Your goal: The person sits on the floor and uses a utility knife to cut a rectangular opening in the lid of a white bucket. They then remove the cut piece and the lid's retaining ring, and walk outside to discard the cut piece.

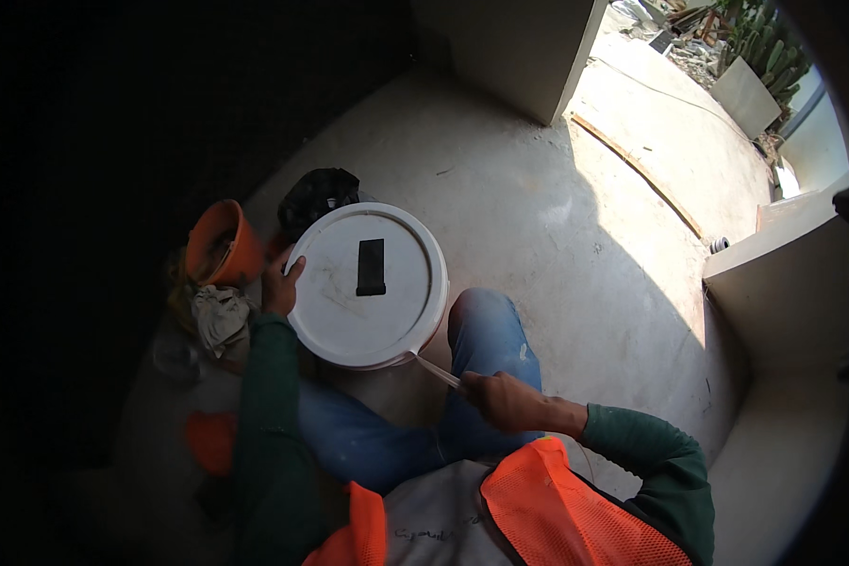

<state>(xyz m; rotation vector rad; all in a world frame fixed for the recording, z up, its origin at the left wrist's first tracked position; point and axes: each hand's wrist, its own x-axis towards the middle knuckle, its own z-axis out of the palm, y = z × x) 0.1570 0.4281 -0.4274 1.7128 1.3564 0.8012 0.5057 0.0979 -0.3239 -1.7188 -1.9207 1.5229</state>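
Note:
A white bucket with a round lid [335, 302] stands on the floor in front of my knees. My left hand [279, 286] grips the left edge of the bucket, thumb over the lid's rim. From the rim's near side a thin whitish strip [436, 369] runs to my right hand [502, 400], which is closed on its other end. Whether this strip is part of the lid or a separate tool, I cannot make out. On top of the lid lies a dark, flat rectangular piece [371, 268].
An orange pail [238, 253], a crumpled pale cloth [222, 321] and a black plastic bag [319, 196] sit left of and behind the bucket. A wall [519, 57] ends near a sunlit opening. A long thin wooden strip [637, 174] lies on the floor there.

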